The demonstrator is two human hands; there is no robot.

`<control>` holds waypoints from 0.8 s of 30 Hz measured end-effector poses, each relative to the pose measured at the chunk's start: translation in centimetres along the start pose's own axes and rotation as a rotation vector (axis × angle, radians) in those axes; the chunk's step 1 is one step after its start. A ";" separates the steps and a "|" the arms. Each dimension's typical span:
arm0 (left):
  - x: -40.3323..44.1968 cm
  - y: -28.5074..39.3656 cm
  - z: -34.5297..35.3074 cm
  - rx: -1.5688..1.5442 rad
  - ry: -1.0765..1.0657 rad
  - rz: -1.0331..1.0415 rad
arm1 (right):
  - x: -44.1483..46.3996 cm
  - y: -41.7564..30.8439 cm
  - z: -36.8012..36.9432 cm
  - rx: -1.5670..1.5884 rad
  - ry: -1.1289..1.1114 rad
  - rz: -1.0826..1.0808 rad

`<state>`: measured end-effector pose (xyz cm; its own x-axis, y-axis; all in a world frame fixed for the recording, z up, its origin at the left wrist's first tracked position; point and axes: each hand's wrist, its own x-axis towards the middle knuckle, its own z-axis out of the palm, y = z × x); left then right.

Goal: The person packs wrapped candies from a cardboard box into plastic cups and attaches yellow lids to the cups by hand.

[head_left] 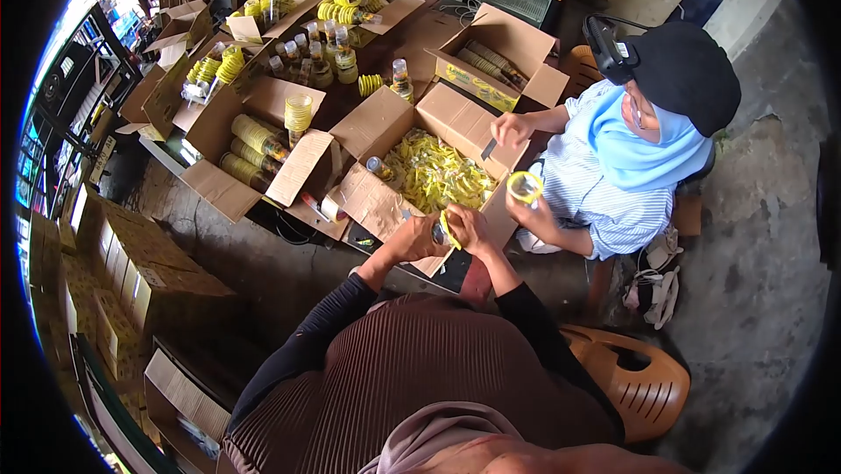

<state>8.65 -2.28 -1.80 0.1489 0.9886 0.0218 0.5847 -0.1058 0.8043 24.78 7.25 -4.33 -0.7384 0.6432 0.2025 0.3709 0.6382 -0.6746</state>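
My left hand is closed around a small clear plastic cup with a yellow rim. On the other side, my right hand grips the same cup at its yellow edge, which is turned to the right. Fingers cover much of the cup, so its contents are hidden. Both hands are just above the near edge of an open cardboard box. Inside that box lies a heap of small yellow and white packets, with a clear cup at the heap's left side.
To the right sits a co-worker, one hand holding a yellow-rimmed cup. Cardboard boxes with stacked yellow-rimmed cups stand at the left and back. More filled cups crowd the table's middle. An orange plastic chair is behind me.
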 end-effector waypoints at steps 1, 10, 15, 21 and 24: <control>-0.1 -0.2 0.1 0.038 0.043 -0.037 | 0.4 0.3 0.7 0.068 0.106 -0.097; -4.6 1.2 -3.1 0.100 0.372 -0.113 | 3.8 9.2 2.5 0.002 0.166 0.102; -5.0 -2.2 -6.4 -0.043 0.433 -0.015 | 6.1 5.9 3.1 0.028 0.176 0.185; -3.9 -6.5 -12.8 0.035 0.489 0.059 | 6.6 5.9 5.9 -0.160 0.284 0.414; -3.0 -10.6 -15.6 0.198 0.533 0.064 | 6.9 4.5 5.7 -0.311 0.263 0.464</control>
<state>-10.40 -2.47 -1.12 -0.2040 0.8914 0.4048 0.7334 -0.1348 0.6663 18.09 12.13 -10.03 -0.3120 0.9408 0.1322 0.7964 0.3348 -0.5037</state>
